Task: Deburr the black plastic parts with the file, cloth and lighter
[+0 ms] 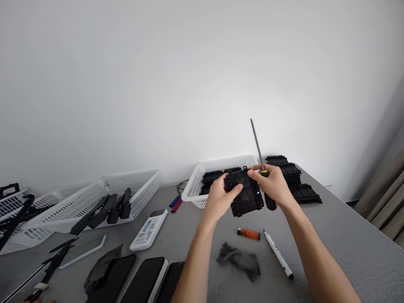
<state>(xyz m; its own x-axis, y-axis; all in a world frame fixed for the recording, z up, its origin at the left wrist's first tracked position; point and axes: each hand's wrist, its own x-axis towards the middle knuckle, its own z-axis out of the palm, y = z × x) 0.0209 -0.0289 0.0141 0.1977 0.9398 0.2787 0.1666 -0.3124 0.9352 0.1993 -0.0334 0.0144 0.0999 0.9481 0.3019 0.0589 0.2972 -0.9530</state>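
Holds a black plate [248, 200] over the grey table [341, 244] with left hand [219, 195] curled around its side and right hand [274, 185] pinching its upper corner while clasping a screwdriver [264, 173]. Hides part of the white basket [194, 200] just behind. Has loose plates [306, 193] to the right, further baskets [150, 184] to the left, lighter [248, 234], marker [278, 256] and crumpled cloth [241, 259] in front. Faces a plain white wall [202, 84], with a curtain [383, 198] far right.
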